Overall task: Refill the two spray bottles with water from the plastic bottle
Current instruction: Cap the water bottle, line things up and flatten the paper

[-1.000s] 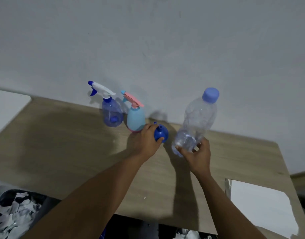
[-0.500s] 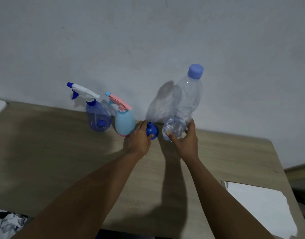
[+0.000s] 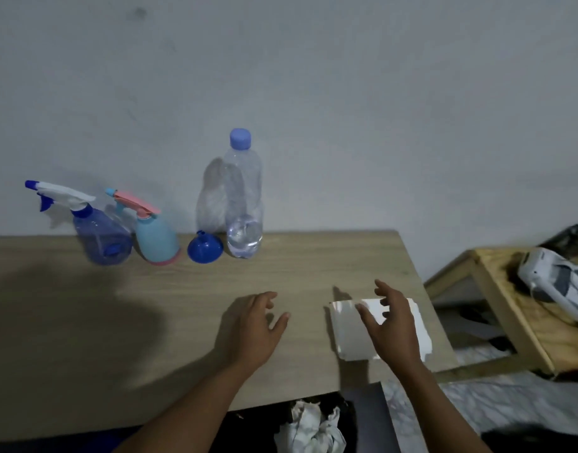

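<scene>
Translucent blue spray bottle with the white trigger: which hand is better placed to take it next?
Probably the left hand: open and empty, it is nearer the translucent blue spray bottle at the far left. The right hand, also open, hovers over the white paper sheet and would cross over.

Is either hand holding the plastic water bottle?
No, the plastic water bottle stands untouched near the wall; the left hand and right hand are open, away from it.

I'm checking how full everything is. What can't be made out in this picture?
Head view only:
- Light blue spray bottle: opaque wall hides any water inside.
- Dark blue spray bottle: tinted plastic and dim light blur the water level.
- White sheet: partly covered by the right hand.
- Crumpled paper: cut off by the bottom edge.
</scene>
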